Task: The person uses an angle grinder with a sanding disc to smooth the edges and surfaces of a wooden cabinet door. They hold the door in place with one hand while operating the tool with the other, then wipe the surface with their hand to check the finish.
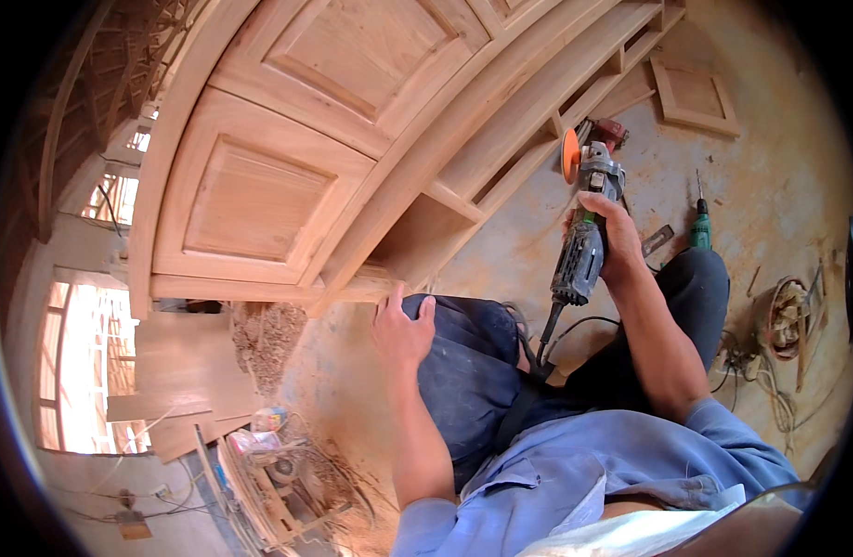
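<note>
My right hand point(619, 237) is wrapped round the dark body of an angle grinder point(579, 255). An orange disc point(570, 156) is fitted at its far end, close to the lower frame of a wooden cabinet point(426, 181) but seemingly apart from it. From the grinder's near end a black cord point(549, 325) runs down between my legs. My left hand point(403, 330) holds nothing; it rests by my knee at the cabinet's corner, thumb and fingers apart, the fingertips at or near the wood. The cabinet has pale panelled doors point(259, 200) and open compartments along its lower side.
A green drill point(699, 227) and a red tool point(612, 133) lie on the floor to the right. Beyond them is a small wooden panel point(694, 96). A bucket of scraps point(787, 318) stands near tangled cords. Wood shavings point(270, 343) and boards point(189, 371) lie at left.
</note>
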### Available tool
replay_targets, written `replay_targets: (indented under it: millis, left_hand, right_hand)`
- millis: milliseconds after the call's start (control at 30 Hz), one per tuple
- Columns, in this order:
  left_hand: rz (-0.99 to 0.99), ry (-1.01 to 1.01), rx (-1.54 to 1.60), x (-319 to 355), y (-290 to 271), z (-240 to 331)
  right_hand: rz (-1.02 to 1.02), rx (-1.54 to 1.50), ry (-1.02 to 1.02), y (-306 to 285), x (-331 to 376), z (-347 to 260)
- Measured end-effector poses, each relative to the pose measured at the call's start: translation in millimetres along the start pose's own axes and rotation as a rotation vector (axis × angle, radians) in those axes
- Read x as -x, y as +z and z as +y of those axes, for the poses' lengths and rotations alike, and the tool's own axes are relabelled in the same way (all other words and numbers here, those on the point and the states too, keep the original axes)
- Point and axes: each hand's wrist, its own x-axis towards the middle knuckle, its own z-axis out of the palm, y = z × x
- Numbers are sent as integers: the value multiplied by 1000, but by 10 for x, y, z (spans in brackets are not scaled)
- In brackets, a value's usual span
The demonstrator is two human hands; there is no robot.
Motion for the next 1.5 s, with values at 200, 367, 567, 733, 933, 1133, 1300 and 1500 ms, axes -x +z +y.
replay_targets:
  millis: [200,367,567,733,933,1133,1300,1500]
  left_hand:
    - [-230,9,97,-166,-29,21]
    - [-357,43,135,-300,-56,28]
    - [-396,39,305,-481,28,-86]
    - [-328,108,557,-780,326,-174]
    - [-204,85,777,-1066,487,-13]
    - [-219,81,535,-1094,509,-60]
    - [-121,2,879,-1208,354,92]
    - [27,-135,1160,-1530,486,55]
  right_hand:
    - [1,23,7,-57,-42,79]
    - [12,36,33,-81,-32,109]
    - [32,71,30,10,21,145]
    - [0,83,29,-47,-50,188]
    - [20,59,38,9,4,198]
    - [-19,47,45,8,-25,181]
    - [-25,18,12,49,56,124]
    - [-25,51,24,26,82,191]
